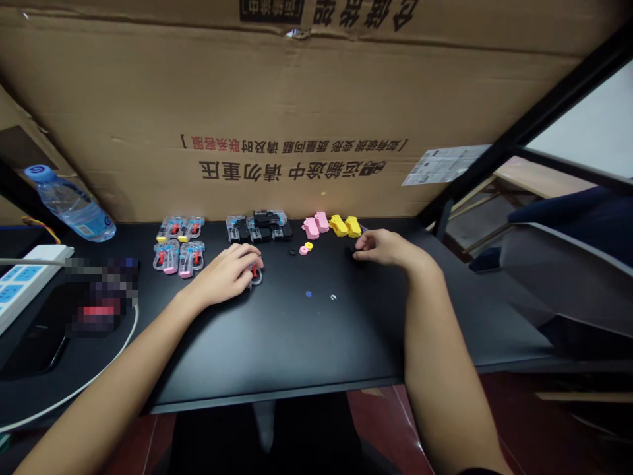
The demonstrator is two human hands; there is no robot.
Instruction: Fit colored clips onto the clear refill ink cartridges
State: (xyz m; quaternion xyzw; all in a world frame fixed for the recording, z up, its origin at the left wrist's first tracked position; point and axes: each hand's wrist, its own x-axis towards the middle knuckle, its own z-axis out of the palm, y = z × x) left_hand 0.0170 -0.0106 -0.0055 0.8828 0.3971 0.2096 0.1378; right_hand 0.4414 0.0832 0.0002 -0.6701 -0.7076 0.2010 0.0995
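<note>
My left hand point(228, 272) curls over a small clear plastic toy gun point(256, 276) with a red trigger, resting on the black table; most of the toy is hidden under the fingers. My right hand point(380, 249) is closed in a pinch low over the table, beside the yellow plastic pieces point(346, 225). Something dark shows at its fingertips, too unclear to name. Between the hands lie pink plastic pieces point(315, 225) and small rings: a black ring point(293, 251), a pink ring point(303, 251) and a yellow ring point(309, 245).
Several clear toy guns point(179, 245) with yellow or pink ends stand in two rows at left. Clear-and-black toy guns point(260, 226) lie by the cardboard wall point(291, 99). A water bottle point(74, 204), power strip point(32, 280) and white cable point(136, 316) occupy the left side.
</note>
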